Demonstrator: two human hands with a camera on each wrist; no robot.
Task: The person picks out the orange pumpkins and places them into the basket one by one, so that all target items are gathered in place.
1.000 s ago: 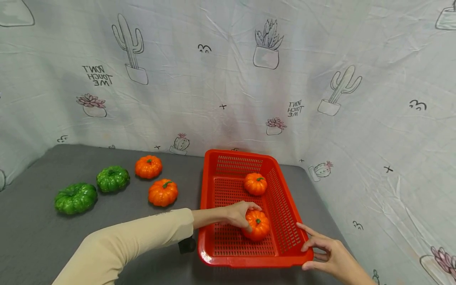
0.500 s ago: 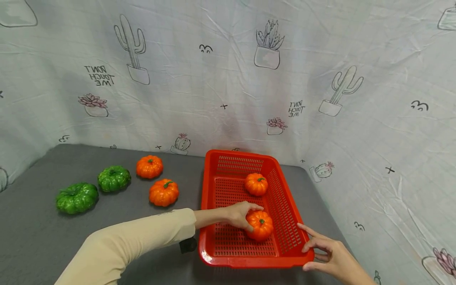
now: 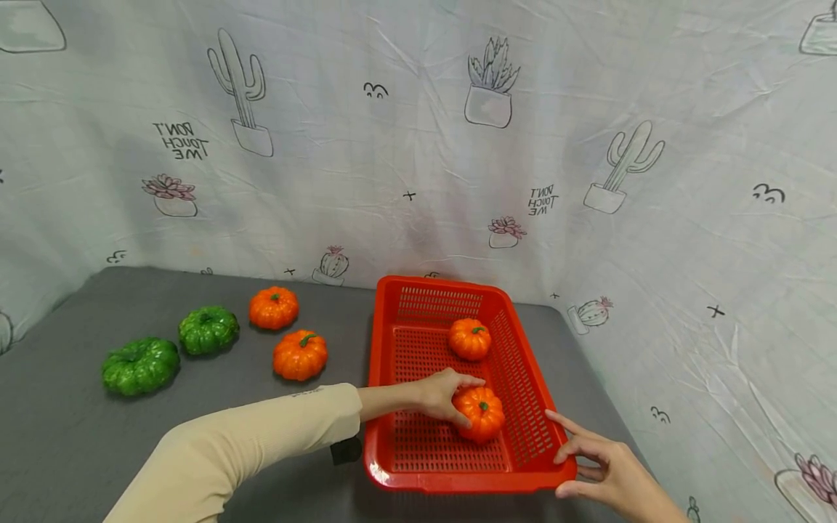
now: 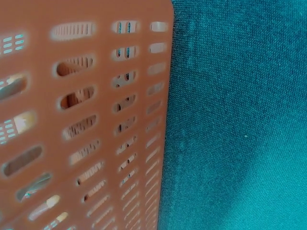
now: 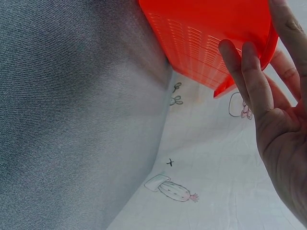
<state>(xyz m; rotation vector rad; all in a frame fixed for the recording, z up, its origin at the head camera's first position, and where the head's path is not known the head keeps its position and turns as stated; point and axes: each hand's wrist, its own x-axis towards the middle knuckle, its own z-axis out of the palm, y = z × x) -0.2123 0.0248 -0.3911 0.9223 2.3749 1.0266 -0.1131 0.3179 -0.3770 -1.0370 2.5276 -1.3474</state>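
Inside the red plastic basket (image 3: 451,481), my left hand (image 3: 439,394) reaches over the left rim and holds a small orange pumpkin (image 3: 484,415) between thumb and fingers, low over the slotted floor. Behind it in the basket lies another orange pumpkin (image 3: 469,339). My right hand (image 3: 608,465) grips the basket's near right corner, with fingertips over the rim and the thumb below. In the right wrist view, the fingers of the right hand (image 5: 276,91) lie against the basket's outer side. Only the slotted basket wall (image 4: 100,115) and cloth show in the left wrist view; the left hand is hidden there.
Left of the basket, two orange pumpkins (image 3: 273,308) (image 3: 300,355) sit on the grey tabletop (image 3: 78,443). Farther left are two green pumpkins (image 3: 208,330) (image 3: 140,366). A white curtain (image 3: 418,145) with cactus drawings hangs behind and along the right side.
My left hand and the pumpkin it holds have shifted slightly to the right within the basket. The right hand stays at the corner, and the other pumpkins have not moved.
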